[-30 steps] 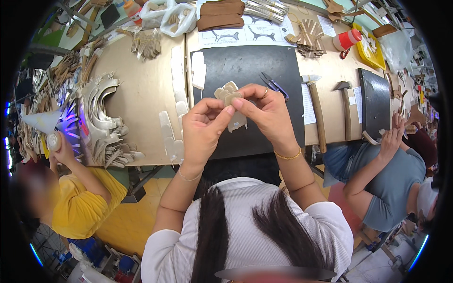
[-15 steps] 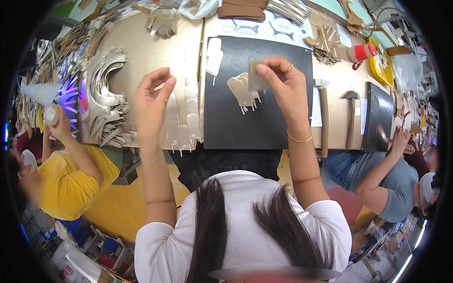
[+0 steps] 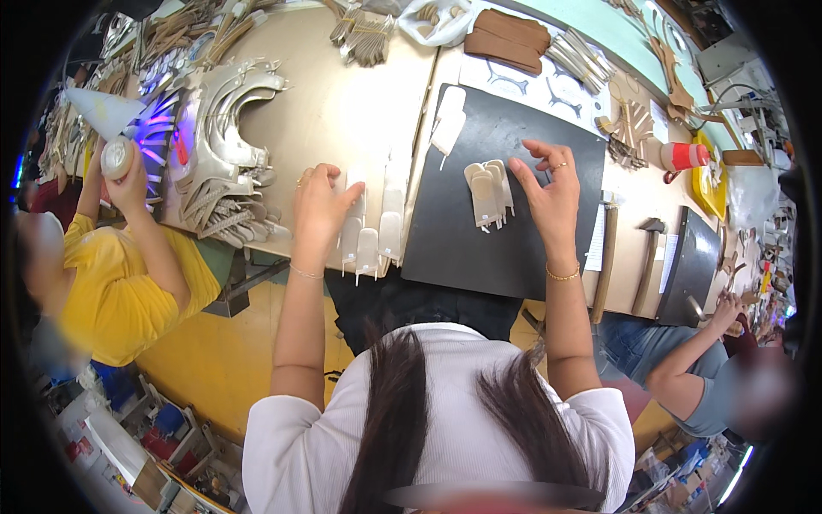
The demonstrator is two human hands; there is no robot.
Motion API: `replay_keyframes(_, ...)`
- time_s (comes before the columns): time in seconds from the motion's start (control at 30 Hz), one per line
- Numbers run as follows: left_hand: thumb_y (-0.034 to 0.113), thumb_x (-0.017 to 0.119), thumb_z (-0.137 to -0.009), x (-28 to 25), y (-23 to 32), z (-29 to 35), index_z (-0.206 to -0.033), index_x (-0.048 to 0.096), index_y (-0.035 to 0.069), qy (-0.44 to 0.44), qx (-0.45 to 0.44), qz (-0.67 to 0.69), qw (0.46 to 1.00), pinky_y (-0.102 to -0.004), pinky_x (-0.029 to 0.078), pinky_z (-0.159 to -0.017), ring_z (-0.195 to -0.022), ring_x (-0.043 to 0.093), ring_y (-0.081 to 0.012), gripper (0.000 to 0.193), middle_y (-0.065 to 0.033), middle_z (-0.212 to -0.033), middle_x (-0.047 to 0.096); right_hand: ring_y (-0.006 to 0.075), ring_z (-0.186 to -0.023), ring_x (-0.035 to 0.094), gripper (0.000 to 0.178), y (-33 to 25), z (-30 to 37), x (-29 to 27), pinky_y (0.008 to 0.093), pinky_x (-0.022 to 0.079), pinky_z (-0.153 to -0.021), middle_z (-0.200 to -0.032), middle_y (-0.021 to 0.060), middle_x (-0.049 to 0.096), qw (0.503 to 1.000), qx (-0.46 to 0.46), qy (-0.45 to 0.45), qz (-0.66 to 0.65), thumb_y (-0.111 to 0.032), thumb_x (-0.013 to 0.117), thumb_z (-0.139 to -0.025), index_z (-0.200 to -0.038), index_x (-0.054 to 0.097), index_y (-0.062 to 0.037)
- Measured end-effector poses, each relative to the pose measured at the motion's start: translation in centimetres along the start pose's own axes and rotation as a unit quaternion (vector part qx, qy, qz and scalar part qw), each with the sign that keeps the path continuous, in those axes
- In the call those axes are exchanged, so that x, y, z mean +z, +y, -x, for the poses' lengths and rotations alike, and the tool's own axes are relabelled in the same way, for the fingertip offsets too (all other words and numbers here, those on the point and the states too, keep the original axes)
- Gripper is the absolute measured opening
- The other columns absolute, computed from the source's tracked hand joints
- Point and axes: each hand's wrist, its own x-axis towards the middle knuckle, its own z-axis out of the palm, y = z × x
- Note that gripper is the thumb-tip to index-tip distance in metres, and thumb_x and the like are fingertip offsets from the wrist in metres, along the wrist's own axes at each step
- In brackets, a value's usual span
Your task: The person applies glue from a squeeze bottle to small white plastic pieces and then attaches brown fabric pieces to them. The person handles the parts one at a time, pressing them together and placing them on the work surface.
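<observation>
On the black board (image 3: 462, 248) lies a small overlapping pile of pale, round-ended flat tabs (image 3: 485, 195) with narrow prongs at their lower ends. My right hand (image 3: 555, 197) hovers just right of that pile, thumb and fingers apart, holding nothing. To the left, my left hand (image 3: 321, 210) is beside rows of similar pale tabs (image 3: 367, 244) at the table's front edge. Its thumb and curled fingers are apart with nothing visible between them, and it covers some of the tabs. More white tabs (image 3: 449, 124) rest at the board's upper left corner.
Curved pale pieces (image 3: 224, 146) are heaped at left, near a co-worker in yellow (image 3: 141, 291) holding a round container. Brown leather strips (image 3: 507, 41) lie at the back. At right are two hammers (image 3: 648, 265), a red-and-white bottle (image 3: 683, 155) and another co-worker.
The tab in my right hand has been let go and now lies on the pile; the fingers have spread. The whole view has shifted and tilted.
</observation>
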Motion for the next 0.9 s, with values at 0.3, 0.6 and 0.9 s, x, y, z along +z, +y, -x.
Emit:
replay_keyframes(0.3, 0.026, 0.068, -0.069, 0.9, 3.0, 0.2, -0.099, 0.054, 0.004, -0.011, -0.047, -0.109, 0.993, -0.0503, 0.037, -0.084, -0.094, 0.056, -0.0320, 0.039, -0.0134, -0.096, 0.060, 0.0180, -0.075, 0.056, 0.018, -0.9, -7.5, 2.3, 0.0286, 0.045, -0.068, -0.087, 0.0068, 0.061, 0.991, -0.121, -0.055, 0.004, -0.016, 0.068, -0.078, -0.093, 0.066, -0.0045)
replay_keyframes(0.6, 0.010, 0.066, -0.076, 1.9, 0.6, -3.0, -0.102, 0.049, 0.000, 0.116, 0.027, 0.227, 0.967, -0.0250, 0.047, -0.065, -0.076, 0.055, -0.0139, 0.033, -0.0074, -0.086, 0.056, 0.0236, -0.088, 0.057, 0.015, 0.6, -20.4, 12.2, 0.0401, 0.044, -0.077, -0.090, 0.0046, 0.059, 0.934, -0.280, -0.065, 0.212, -0.017, 0.064, -0.078, -0.091, 0.069, -0.0126)
replay_keyframes(0.9, 0.006, 0.061, -0.084, 0.1, -0.1, -5.3, -0.117, 0.041, 0.002, -0.034, -0.109, 0.727, 0.677, -0.0264, 0.045, -0.057, -0.067, 0.056, -0.0149, 0.039, -0.0066, -0.085, 0.055, 0.0239, -0.089, 0.058, 0.010, 0.3, -23.2, 15.6, 0.0413, 0.045, -0.082, -0.090, 0.0072, 0.060, 0.936, -0.239, -0.108, 0.232, -0.017, 0.065, -0.073, -0.081, 0.069, -0.0118)
